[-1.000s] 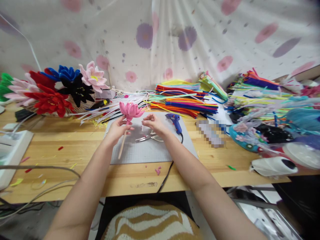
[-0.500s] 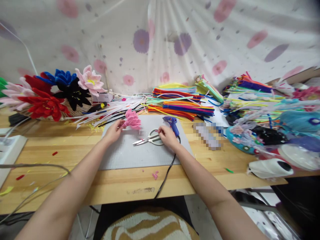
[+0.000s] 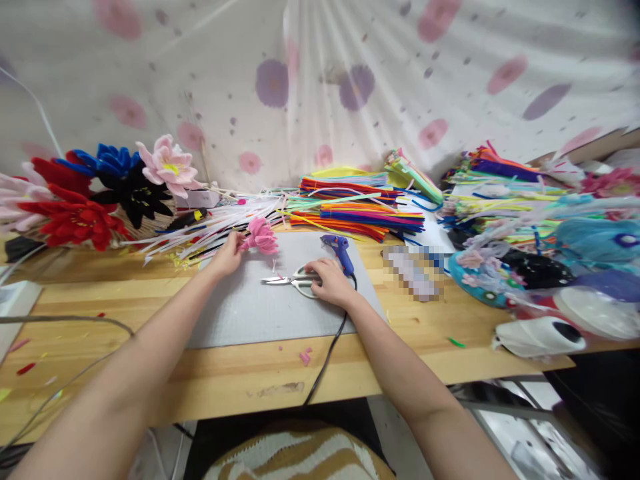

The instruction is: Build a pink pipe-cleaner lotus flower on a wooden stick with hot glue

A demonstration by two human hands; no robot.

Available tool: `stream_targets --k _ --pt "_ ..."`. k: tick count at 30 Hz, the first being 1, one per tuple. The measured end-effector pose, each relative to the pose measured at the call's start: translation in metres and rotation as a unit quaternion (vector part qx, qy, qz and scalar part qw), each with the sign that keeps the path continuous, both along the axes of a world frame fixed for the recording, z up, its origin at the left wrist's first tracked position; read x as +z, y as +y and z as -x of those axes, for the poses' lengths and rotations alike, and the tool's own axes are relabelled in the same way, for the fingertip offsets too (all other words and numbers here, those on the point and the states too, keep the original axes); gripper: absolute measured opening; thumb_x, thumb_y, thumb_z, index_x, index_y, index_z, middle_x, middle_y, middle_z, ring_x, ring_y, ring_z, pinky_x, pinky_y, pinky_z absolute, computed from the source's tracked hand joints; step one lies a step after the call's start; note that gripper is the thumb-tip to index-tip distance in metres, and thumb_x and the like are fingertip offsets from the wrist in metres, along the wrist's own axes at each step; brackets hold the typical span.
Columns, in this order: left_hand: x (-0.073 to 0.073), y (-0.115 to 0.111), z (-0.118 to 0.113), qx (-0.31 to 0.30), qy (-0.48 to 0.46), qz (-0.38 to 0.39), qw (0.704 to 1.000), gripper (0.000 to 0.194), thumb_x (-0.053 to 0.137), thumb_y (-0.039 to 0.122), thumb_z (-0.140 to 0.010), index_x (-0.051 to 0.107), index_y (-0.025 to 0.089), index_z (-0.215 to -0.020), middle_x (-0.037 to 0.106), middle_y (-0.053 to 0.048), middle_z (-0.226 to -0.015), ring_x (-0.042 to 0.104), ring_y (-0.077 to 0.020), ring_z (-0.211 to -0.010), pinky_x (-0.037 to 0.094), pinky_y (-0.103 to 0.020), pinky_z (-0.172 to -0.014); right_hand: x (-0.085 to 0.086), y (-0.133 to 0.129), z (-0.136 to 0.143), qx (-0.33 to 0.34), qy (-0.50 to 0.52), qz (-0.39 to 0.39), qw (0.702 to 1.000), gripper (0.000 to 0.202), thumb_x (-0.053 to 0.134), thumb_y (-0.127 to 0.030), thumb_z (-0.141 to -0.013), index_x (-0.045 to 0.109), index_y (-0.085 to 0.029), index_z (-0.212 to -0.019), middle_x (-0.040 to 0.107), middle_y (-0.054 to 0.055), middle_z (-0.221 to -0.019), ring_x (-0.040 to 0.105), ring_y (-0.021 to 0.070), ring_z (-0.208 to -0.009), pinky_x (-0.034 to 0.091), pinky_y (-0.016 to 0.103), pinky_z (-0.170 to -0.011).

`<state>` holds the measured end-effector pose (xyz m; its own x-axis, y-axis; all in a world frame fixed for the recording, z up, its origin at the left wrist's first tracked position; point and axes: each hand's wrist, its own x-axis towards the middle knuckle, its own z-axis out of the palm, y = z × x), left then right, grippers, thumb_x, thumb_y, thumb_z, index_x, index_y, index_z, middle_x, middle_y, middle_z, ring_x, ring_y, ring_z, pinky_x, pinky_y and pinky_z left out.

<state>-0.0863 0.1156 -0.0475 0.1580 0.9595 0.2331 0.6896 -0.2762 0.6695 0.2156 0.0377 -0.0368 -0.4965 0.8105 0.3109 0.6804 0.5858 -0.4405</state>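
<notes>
A bunched pink flower (image 3: 262, 236) is pinched at its base in my left hand (image 3: 231, 253), above the left part of the grey mat (image 3: 235, 320). My right hand (image 3: 329, 281) rests over the handles of the scissors (image 3: 278, 281), its fingers on the loops. The blades lie on the mat and point left, with a bit of pink beside them. Just behind my right hand is a blue glue gun (image 3: 340, 251), its black cord (image 3: 327, 360) running down over the table's front edge.
Finished flowers (image 3: 83, 213) stand at the back left. Bundles of coloured pipe cleaners (image 3: 360, 217) line the back. On the right are a blue decorated piece (image 3: 480, 280) and a white spool (image 3: 540, 335). Pink scraps (image 3: 305, 357) lie before the mat.
My right hand has spread from a pinch and come down over the scissors' handles. The blades have turned slightly. My left hand still holds the pink flower, and the view has shifted a little.
</notes>
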Motion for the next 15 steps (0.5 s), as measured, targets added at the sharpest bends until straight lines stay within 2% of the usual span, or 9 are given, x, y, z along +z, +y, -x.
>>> stream_targets --k 4,8,12,15 --pt "0.007 0.013 0.000 0.057 0.020 -0.021 0.998 0.023 0.041 0.023 -0.076 0.038 0.018 -0.099 0.056 -0.009 -0.097 0.054 -0.0196 -0.089 0.042 -0.035 -0.080 0.006 -0.004 -0.001 0.016 -0.010 0.013 1.000 0.037 0.050 -0.013 -0.063 0.054 -0.018 -0.099 0.060 0.005 -0.095 0.048 0.0199 -0.093 0.032 0.034 -0.085" --pt "0.012 0.016 -0.004 0.111 0.051 0.002 0.993 0.027 0.042 0.023 -0.078 0.039 0.017 -0.104 0.058 -0.011 -0.098 0.055 -0.0222 -0.089 0.042 -0.037 -0.079 0.008 -0.006 -0.001 0.014 -0.018 0.029 0.999 0.043 0.051 -0.014 -0.062 0.053 -0.018 -0.104 0.060 0.006 -0.099 0.048 0.0201 -0.095 0.032 0.033 -0.085" --pt "0.015 0.005 -0.014 0.180 0.098 0.012 0.979 0.034 0.045 0.019 -0.075 0.042 0.015 -0.109 0.057 -0.014 -0.102 0.053 -0.0280 -0.095 0.040 -0.042 -0.082 0.009 -0.008 -0.001 0.020 -0.032 0.038 0.999 0.044 0.055 -0.021 -0.064 0.050 -0.018 -0.108 0.060 0.006 -0.099 0.049 0.0202 -0.094 0.033 0.033 -0.083" --pt "0.017 -0.012 -0.024 0.237 0.106 -0.073 0.963 0.040 0.051 0.017 -0.070 0.044 0.011 -0.109 0.051 -0.018 -0.110 0.045 -0.0316 -0.108 0.034 -0.044 -0.091 0.007 -0.009 0.000 0.016 -0.040 0.040 0.998 0.040 0.054 -0.019 -0.067 0.051 -0.018 -0.107 0.060 0.007 -0.098 0.050 0.0195 -0.091 0.033 0.032 -0.081"
